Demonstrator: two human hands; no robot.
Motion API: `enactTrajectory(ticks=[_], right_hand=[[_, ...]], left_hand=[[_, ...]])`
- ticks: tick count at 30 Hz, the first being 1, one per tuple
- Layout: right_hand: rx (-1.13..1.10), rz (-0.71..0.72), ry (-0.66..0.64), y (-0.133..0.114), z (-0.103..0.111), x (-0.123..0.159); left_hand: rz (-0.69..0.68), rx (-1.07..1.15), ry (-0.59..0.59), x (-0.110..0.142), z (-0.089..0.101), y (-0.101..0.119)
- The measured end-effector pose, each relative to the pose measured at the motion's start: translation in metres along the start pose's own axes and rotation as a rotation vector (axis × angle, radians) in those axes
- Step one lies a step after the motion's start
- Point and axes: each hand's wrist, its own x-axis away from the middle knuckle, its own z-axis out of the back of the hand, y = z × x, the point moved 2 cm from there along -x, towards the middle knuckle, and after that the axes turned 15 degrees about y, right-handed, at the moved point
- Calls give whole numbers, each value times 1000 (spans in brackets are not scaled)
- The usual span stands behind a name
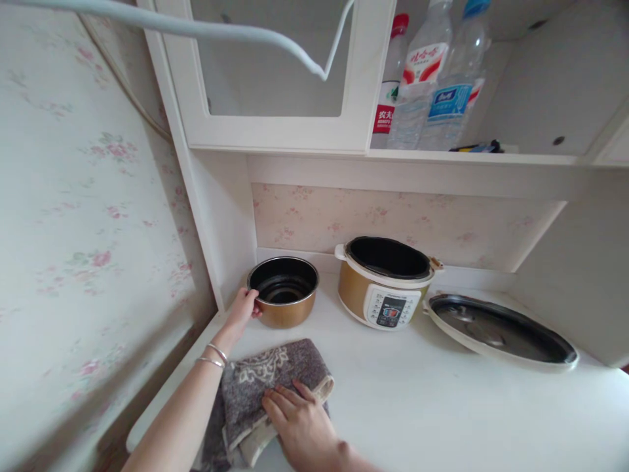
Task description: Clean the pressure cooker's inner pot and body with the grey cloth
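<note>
My left hand (244, 307) pinches the near-left rim of a gold inner pot (285, 314) with a black inside, which sits upright on the white counter. A folded grey-brown towel (265, 380) with a cream pattern lies in front of the pot. Flat on the towel's right part rests my right hand (305, 423), its fingers stretched out; the fingertips press on the cloth. Right of the pot stands a gold and white electric pressure cooker (352, 295) without its lid. The cooker lid (491, 328) lies upside down at the right.
Above the counter (417, 413) hangs a white cabinet (275, 134) with a glass door. Several plastic bottles (417, 98) stand on its shelf. A white cable (236, 33) crosses the top left. Flowered wallpaper (88, 229) covers the wall at left.
</note>
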Motion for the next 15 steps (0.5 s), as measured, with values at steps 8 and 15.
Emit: enactTrajectory(ticks=[8,15], right_hand=[[-38,-278,-64,21,77,46],[-326,-590,84,52,178,-11]], left_hand=[[107,-12,-74,-9,-3,4],[103,-74,-100,-10,-7,9]])
